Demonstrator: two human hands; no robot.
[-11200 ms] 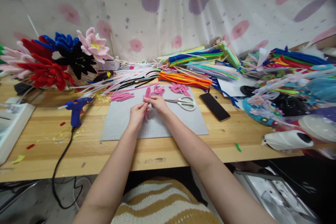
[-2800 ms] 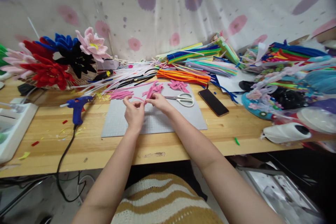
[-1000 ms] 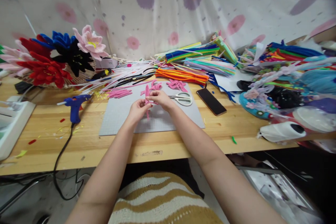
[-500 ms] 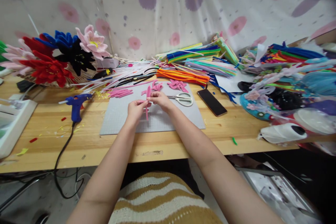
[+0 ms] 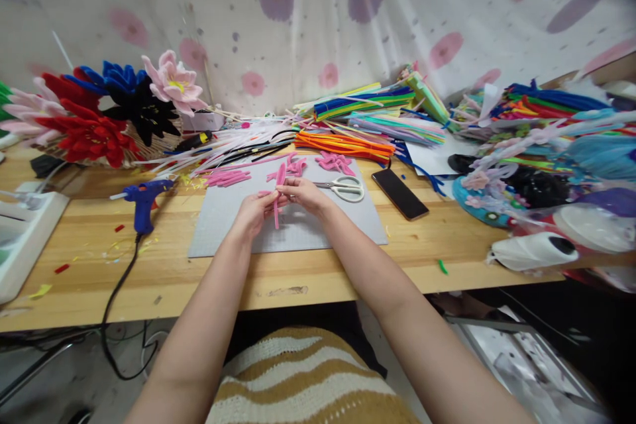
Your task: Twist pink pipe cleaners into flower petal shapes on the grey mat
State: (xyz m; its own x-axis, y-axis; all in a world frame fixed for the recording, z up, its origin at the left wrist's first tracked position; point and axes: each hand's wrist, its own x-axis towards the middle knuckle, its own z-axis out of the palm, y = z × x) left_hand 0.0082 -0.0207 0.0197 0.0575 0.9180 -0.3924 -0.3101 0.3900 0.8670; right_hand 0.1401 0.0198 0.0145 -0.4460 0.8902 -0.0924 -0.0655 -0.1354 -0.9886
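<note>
Over the grey cutting mat [image 5: 218,232], my left hand [image 5: 255,212] pinches a pink pipe cleaner [image 5: 277,217] bent into a narrow loop at its top. My right hand [image 5: 301,193] grips the same piece just beside the left fingertips, its fingers closed. The loop points up and a straight tail hangs below my fingers. Behind my hands lie cut pink pipe cleaner pieces [image 5: 228,177] and bent pink petal shapes [image 5: 334,162]. Scissors with pale handles [image 5: 348,189] rest on the mat right of my right hand, their blades partly hidden by it.
A blue glue gun [image 5: 143,204] with a black cord stands at left, near a white power strip [image 5: 34,238]. A phone [image 5: 400,193] lies right of the mat. Bundles of orange pipe cleaners [image 5: 342,146] and fuzzy flowers [image 5: 94,136] line the back. A white roll [image 5: 534,252] sits at right.
My hands stay at nearly the same place, with the fingers shifted slightly on the pink pipe cleaner. My left hand has turned a little and closed nearer the right.
</note>
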